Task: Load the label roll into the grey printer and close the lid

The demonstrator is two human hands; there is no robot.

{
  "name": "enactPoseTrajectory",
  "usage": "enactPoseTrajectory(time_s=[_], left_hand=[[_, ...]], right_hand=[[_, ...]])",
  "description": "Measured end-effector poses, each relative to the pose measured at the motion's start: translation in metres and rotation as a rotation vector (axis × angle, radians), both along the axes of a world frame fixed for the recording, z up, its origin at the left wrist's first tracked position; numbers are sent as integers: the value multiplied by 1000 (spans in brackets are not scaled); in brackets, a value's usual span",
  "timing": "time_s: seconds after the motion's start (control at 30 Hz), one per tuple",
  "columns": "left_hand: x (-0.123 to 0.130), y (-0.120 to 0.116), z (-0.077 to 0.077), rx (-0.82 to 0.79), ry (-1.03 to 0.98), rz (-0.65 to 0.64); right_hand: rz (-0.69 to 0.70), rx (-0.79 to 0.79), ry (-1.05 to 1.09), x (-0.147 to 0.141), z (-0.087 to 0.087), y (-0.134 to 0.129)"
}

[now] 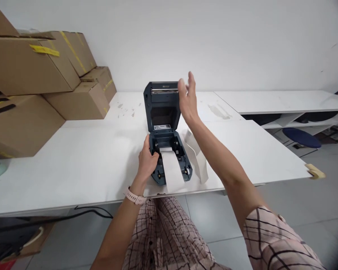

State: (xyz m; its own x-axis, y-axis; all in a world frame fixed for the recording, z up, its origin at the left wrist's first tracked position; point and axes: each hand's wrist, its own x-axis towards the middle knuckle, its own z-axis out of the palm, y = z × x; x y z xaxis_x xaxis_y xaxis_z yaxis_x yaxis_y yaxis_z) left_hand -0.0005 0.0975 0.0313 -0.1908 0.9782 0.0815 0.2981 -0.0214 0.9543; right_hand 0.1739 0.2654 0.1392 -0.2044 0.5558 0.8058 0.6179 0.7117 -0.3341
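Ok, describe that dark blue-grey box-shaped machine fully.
The dark blue-grey box-shaped machine looks like plastic. Its raised lid has a metallic bar near the top, a dark panel and a white label low. A white paper strip runs from the open base past its front; a white knob sits right. It stands near the front of the white table. The left hand holds its left side; whether the right hand touches it is unclear.
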Motion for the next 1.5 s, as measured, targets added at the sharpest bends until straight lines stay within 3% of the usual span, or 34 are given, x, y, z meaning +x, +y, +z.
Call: enactPoseTrajectory(time_s=[0.07,0.13,0.27,0.33,0.4,0.47,0.53,0.6,0.67,0.73,0.8,0.87,0.93,1.03,1.17,1.27,1.4,1.5], left_hand=[[0,0,0,8,26,13],[-1,1,-2,18,51,16],[-4,2,-6,43,62,17],[-4,3,-9,63,43,25],[-5,3,-12,84,14,27],[-6,4,-15,112,-18,16],[-7,6,-18,144,-48,-2],[-7,6,-18,167,-63,-17],[-8,6,-18,171,-60,-21],[-8,5,-18,163,-50,-16],[-9,4,-18,160,-53,-7],[-9,4,-18,155,-71,-2],[-8,4,-18,138,-90,6],[-5,4,-15,103,-102,39],[0,3,-6,73,-109,111],[3,2,-2,60,-105,143],[5,2,-1,68,-111,164],[6,3,-1,85,-141,159]], right_hand=[[-29,64,16,-7,-1,-28],[43,26,-117,-13,-4,-58],[195,-384,-776,-24,-18,-93],[230,-600,-1053,-29,-26,-95],[346,-727,-1170,-32,-30,-90],[566,-798,-1091,-26,-28,-83],[823,-852,-884,-6,-21,-78],[1008,-882,-592,33,-15,-80],[1071,-865,-256,85,-15,-89],[1002,-791,64,141,-26,-102],[772,-718,310,189,-45,-112],[563,-752,447,219,-69,-114],[441,-822,541,229,-95,-107],[376,-882,650,221,-132,-84],[346,-985,683,207,-162,-63],[355,-1045,614,211,-158,-61],[382,-970,444,211,-122,-53],[338,-1053,155,189,-96,-32]])
